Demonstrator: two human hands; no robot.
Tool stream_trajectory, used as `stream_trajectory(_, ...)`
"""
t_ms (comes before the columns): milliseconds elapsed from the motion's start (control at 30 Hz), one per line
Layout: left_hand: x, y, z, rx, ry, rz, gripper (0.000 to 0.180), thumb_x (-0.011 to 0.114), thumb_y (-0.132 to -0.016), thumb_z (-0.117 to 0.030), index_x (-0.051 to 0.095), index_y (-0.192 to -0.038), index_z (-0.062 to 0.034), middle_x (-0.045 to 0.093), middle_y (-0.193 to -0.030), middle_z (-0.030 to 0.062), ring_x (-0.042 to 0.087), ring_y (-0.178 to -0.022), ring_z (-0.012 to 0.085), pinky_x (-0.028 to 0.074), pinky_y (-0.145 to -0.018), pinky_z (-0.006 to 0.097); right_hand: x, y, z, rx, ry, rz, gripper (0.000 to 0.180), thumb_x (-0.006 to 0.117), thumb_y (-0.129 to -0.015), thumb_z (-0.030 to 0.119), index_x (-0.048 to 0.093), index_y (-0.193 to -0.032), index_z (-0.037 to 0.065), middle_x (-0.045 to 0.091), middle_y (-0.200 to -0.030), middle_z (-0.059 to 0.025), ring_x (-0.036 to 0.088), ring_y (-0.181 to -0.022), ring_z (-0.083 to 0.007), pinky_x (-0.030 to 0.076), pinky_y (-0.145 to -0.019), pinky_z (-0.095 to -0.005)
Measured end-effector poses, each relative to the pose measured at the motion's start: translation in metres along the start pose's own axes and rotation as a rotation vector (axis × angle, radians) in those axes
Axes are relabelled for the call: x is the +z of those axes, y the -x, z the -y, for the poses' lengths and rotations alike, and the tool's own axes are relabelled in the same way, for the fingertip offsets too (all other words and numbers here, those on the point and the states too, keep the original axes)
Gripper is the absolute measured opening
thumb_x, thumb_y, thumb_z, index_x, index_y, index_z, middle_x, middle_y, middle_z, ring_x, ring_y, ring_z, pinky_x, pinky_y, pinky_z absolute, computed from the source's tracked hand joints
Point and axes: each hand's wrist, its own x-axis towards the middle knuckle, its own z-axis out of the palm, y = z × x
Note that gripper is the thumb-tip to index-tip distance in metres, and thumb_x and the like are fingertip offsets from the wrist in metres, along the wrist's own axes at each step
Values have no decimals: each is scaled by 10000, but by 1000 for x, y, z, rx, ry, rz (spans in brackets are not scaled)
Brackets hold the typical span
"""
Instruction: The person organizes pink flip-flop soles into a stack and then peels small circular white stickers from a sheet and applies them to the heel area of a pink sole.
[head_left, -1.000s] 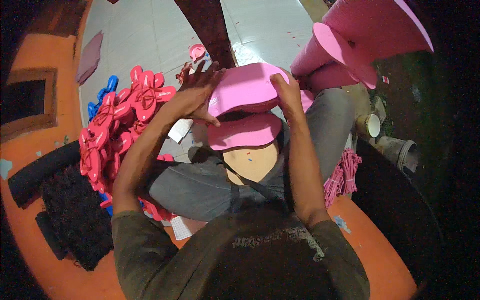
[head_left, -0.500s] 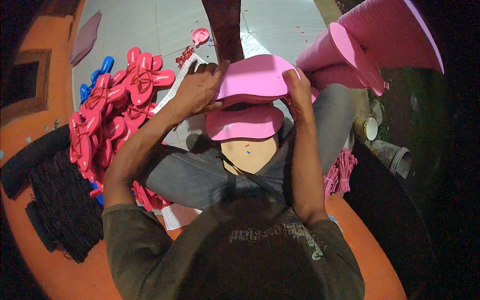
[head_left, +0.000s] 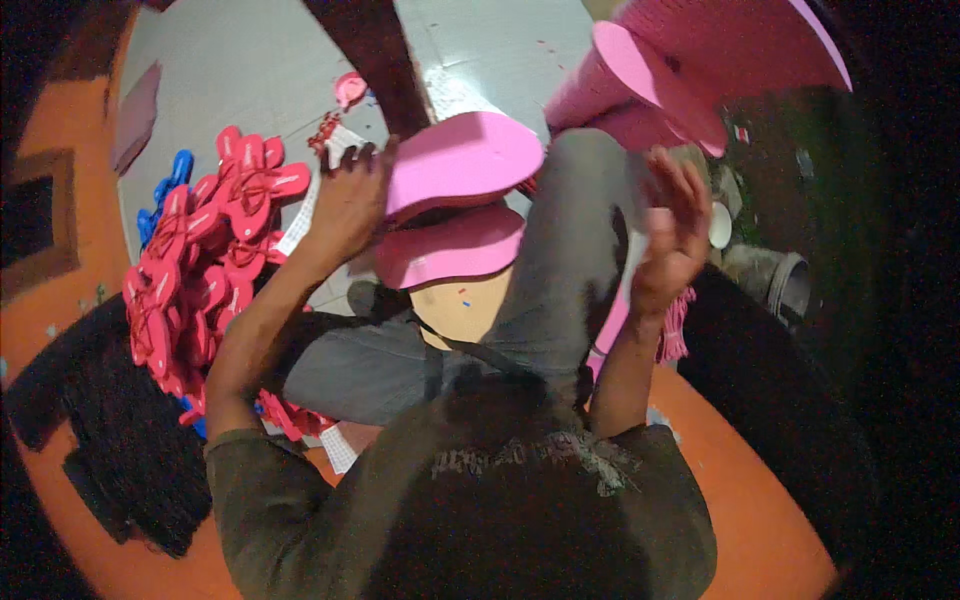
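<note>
A stack of pink flip-flop soles (head_left: 462, 165) lies sideways in front of me, and another sole stack (head_left: 450, 252) is on its near side. My left hand (head_left: 350, 205) is at the left end of the stacks, fingers stretched out and its inner side against them. Whether its thumb presses on the soles is hidden. Off to the right, past my raised knee, my right hand (head_left: 675, 235) is in the air with its fingers apart and nothing visible in it. Below it is a bundle of pink straps (head_left: 675, 325). A tan board (head_left: 455, 312) shows between my legs.
Finished red flip-flops (head_left: 205, 235) are heaped on the left, with blue flip-flops (head_left: 165, 200) behind. Rolled pink foam sheets (head_left: 625, 95) stand at the far right. A dark post (head_left: 370, 60) rises beyond the soles. A pink dish (head_left: 350, 90) sits on the tiles.
My right hand has let go of the soles' right end and moved right and nearer me. The left hand stays by the left end. The whole view has shifted.
</note>
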Motion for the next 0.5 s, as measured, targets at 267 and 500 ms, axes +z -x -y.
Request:
stream_trajectory(267, -28, -6, 10, 31, 364, -340, 1102, 745, -495, -494, 193, -1345, -60, 261, -1346, 183, 236, -1243, 367, 197, -980, 540, -204, 138, -232, 734, 1124, 192, 878, 732, -626, 297, 243, -1301, 21, 325, -1311, -185, 285, -1220, -321, 277, -960, -428)
stream_trajectory(500, -5, -13, 1, -23, 99, -88, 1012, 669, -563, -556, 200, -1356, -136, 259, -1361, 124, 179, -1281, 328, 146, -1007, 541, -180, 149, -205, 880, 1245, 263, 1061, 764, -559, 392, 132, -1346, 64, 313, -1322, -161, 199, -1275, -290, 147, -1013, -521)
